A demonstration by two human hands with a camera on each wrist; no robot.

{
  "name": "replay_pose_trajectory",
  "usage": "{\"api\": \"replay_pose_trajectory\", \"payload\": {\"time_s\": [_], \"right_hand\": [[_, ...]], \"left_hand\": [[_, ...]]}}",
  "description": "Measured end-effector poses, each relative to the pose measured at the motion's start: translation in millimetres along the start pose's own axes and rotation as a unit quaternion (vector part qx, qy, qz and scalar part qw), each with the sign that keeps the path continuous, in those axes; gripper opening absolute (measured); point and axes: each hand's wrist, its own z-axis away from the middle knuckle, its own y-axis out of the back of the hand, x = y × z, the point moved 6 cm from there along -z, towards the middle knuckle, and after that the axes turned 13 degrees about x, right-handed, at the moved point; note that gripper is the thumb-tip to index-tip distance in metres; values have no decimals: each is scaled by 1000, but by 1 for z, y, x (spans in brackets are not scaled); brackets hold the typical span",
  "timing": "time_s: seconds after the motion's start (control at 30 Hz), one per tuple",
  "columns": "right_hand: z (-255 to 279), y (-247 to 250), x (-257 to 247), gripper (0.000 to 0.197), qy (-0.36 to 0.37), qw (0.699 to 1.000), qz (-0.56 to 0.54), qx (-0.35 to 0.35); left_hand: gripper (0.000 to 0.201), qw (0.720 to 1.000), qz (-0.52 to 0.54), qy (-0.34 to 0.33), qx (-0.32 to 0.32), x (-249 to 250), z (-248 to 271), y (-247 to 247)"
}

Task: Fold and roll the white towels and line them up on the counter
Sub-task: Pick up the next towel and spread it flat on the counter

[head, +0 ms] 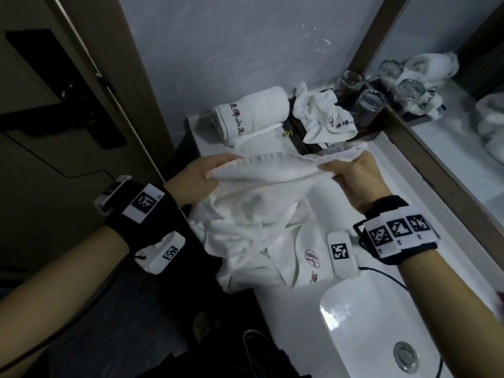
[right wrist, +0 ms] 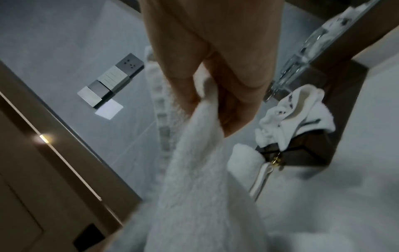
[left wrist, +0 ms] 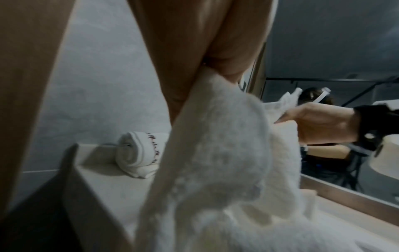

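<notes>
A: Item one, rolled towel [head: 253,113]. Status?

B: Done, by the look of it. It lies rolled at the far end of the counter [head: 308,301], against the wall, red lettering up. The left wrist view shows its spiral end.

A: Item two, held towel [head: 256,214].

B: In work. The left hand [head: 196,181] pinches its upper edge between thumb and fingers; the right hand [head: 354,175] pinches the same edge farther along, fingers curled round the cloth. The edge is stretched between them above the counter; the rest hangs in a loose heap on the counter, just beside the sink [head: 381,323]. Not yet folded, not yet rolled.

A: Item three?

B: Crumpled towel [head: 324,118], lying on a dark wooden tray [head: 297,132] next to the rolled one. Untouched, unfolded.

A: Other stock?

B: Drinking glasses [head: 368,105] on the tray by the mirror [head: 450,126]. Not part of the job.

A: Tally?

B: My judgement: one of three visible towels finished, one started, one waiting. The line-up has a single entry so far.
</notes>
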Motion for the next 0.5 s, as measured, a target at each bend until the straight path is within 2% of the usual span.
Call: {"api": "replay_pose_trajectory", "payload": {"time_s": [0.07, 0.17, 0.23, 0.3, 0.4, 0.47, 0.5], "right_hand": [[-8, 15, -1, 29, 42, 996, 65, 38], [-18, 26, -12, 37, 106, 978, 157, 85], [-24, 33, -19, 34, 121, 966, 187, 132], [-35, 36, -24, 33, 126, 957, 212, 151], [-55, 27, -22, 29, 87, 962, 229, 123], [-73, 20, -27, 15, 86, 954, 244, 149], [-82, 16, -29, 14, 74, 962, 211, 157]], "left_hand": [[46, 995, -82, 28, 48, -16, -4, 15], [23, 971, -222, 24, 80, -28, -12, 32], [24, 944, -320, 31, 78, -28, -20, 40], [30, 915, -387, 31, 111, -21, -31, 51], [30, 916, -345, 28, 205, -4, -52, 67], [30, 917, -304, 32, 257, 3, -74, 78], [31, 918, -276, 51, 278, 4, -87, 83]]}}
